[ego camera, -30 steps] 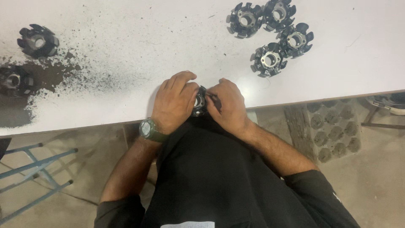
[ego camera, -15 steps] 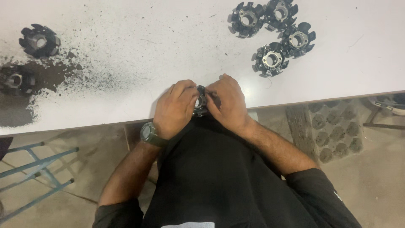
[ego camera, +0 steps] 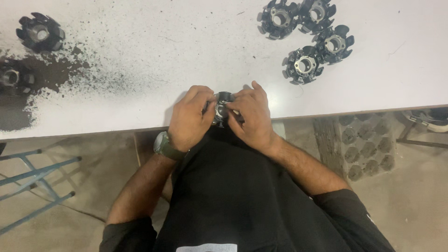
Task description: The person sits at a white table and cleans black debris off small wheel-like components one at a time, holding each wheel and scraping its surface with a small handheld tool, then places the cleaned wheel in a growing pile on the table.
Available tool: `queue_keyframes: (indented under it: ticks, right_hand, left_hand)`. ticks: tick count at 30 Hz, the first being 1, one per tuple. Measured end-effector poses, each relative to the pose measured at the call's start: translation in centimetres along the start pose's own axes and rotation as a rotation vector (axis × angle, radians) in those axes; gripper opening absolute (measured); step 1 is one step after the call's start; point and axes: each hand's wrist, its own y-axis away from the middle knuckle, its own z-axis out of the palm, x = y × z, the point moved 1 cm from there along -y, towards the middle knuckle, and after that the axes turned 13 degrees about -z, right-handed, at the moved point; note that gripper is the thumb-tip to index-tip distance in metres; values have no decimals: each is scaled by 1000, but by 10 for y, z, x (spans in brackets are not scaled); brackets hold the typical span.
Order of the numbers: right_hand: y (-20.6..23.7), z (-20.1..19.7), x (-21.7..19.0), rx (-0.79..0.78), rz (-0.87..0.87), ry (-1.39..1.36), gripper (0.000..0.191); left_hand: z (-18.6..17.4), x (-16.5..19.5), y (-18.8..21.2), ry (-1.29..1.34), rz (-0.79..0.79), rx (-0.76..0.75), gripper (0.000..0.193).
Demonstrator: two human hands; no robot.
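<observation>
White tabletop (ego camera: 186, 42) fills the top of the view, with bare concrete floor (ego camera: 70, 186) below its near edge. We've got both hands pinched around one small dark metal part (ego camera: 222, 106) right at that edge: our left hand (ego camera: 190, 119) is curled over its left side, and our right hand (ego camera: 252, 116) closes on its right side, fingers folded in tight. Most of the part is hidden between them. Up and to the right of it sit four more black notched rings (ego camera: 305, 30), bunched close together. Far to the left of it there's a big smear of black dust (ego camera: 42, 79) with two more rings (ego camera: 39, 33) in it. Green wristwatch (ego camera: 163, 145) sits just below the part, on our left wrist.
</observation>
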Motion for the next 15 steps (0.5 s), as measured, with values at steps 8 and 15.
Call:
queue_keyframes:
  ticks: [8,15]
  right_hand:
    - [1,1,-4,52,-31,-39,30]
    - [4,11,-1,24,-64,76,32]
  left_hand:
    - [5,-6,7,13,7,68,11]
    - [9,-5,9,45,38,91,13]
